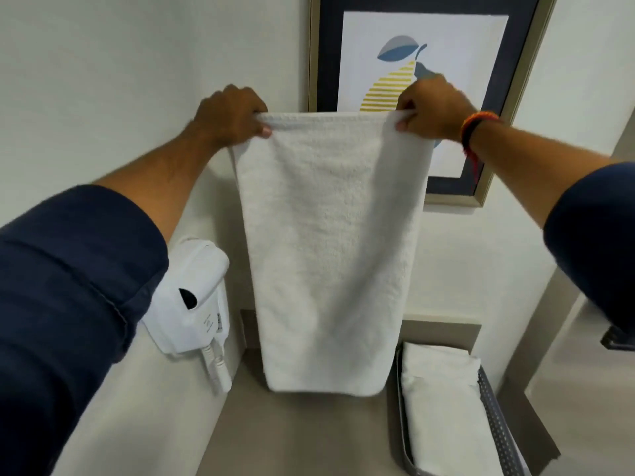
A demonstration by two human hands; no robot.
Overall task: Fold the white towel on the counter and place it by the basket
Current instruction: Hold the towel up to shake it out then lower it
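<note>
The white towel (326, 255) hangs lengthwise in the air above the counter (295, 438), its lower edge just above the surface. My left hand (233, 115) pinches the towel's top left corner. My right hand (433, 109) pinches the top right corner, and the top edge is stretched flat between them. The grey perforated basket (498, 420) stands on the counter at the lower right, to the right of the hanging towel, with folded white cloth (443, 410) inside it.
A white wall-mounted hair dryer (192, 304) with its cord hangs on the left wall beside the counter. A framed picture (422, 63) is on the back wall behind the towel. A wall edge rises at the right.
</note>
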